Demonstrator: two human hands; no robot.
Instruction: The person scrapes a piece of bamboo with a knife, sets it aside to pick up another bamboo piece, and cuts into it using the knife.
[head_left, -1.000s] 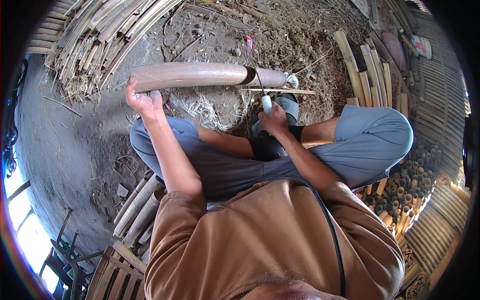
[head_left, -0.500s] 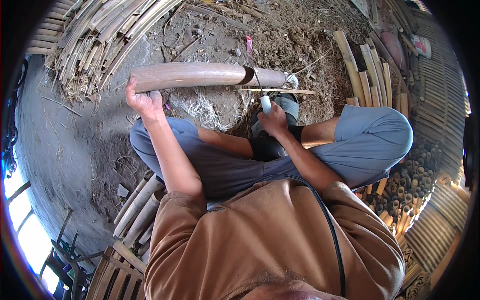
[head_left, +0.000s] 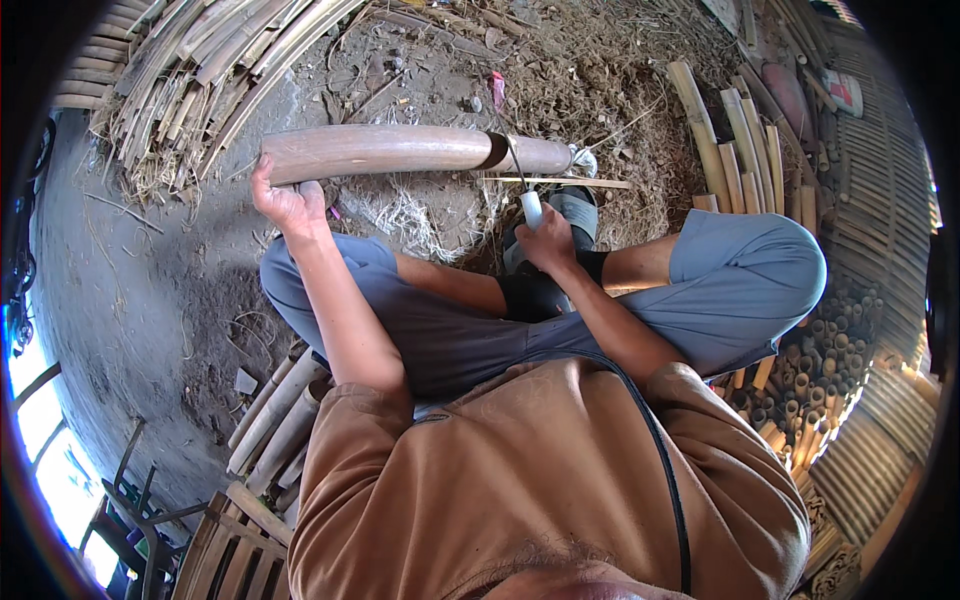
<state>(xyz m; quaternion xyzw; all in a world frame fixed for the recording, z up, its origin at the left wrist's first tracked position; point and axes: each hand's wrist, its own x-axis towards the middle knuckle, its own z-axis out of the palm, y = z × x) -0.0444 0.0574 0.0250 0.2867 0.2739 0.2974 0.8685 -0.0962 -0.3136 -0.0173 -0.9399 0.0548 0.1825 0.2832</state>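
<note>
A thick brown bamboo pole (head_left: 400, 150) lies across the ground in front of my crossed legs. My left hand (head_left: 285, 203) grips its left end from below. My right hand (head_left: 545, 240) is closed on the white handle of a cutting tool (head_left: 531, 207), whose thin blade reaches up to a dark cut in the pole near its right end. A thin pale sliver (head_left: 560, 182) lies just under the pole by the blade.
Split bamboo strips (head_left: 190, 70) are piled at upper left. Cut bamboo lengths (head_left: 735, 150) lean at upper right, and short tube sections (head_left: 830, 360) are stacked at right. More poles (head_left: 275, 410) lie by my left knee. Shavings litter the dirt floor.
The right hand with the tool has shifted very slightly; the pole and the left hand hold their place.
</note>
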